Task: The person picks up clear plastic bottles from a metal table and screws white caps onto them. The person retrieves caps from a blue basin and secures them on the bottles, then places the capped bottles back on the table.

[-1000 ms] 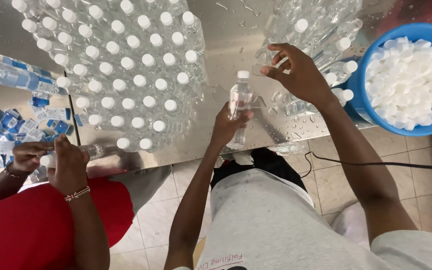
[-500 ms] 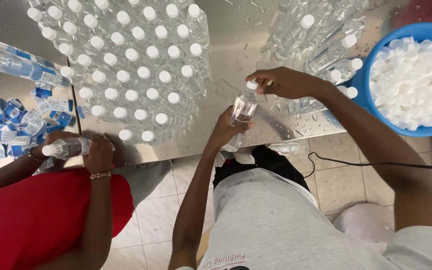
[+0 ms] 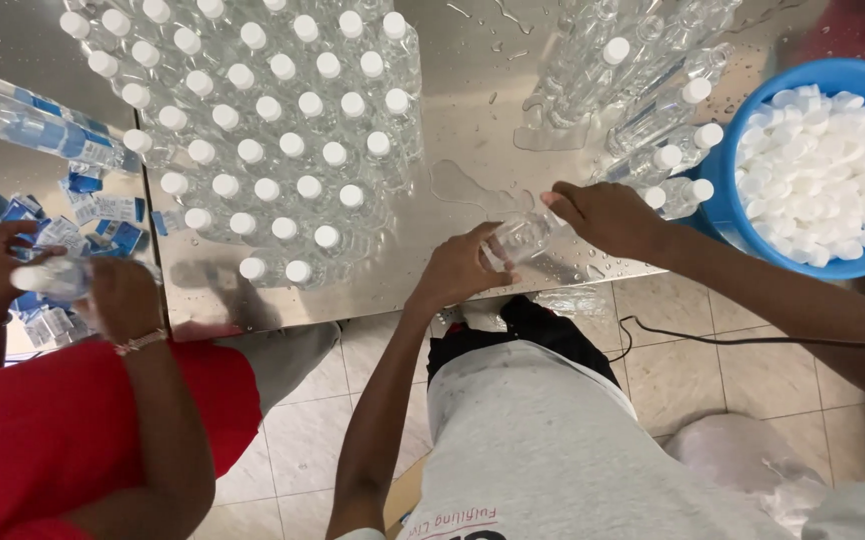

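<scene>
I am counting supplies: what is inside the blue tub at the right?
The blue tub is filled with loose white bottle caps. Only the top layer shows; its bottom and anything beneath the caps are covered.

The right hand (image 3: 603, 215) hides the cap end of the blurred clear bottle (image 3: 518, 238); the blue basin (image 3: 728, 190) is cut off at right.
</scene>
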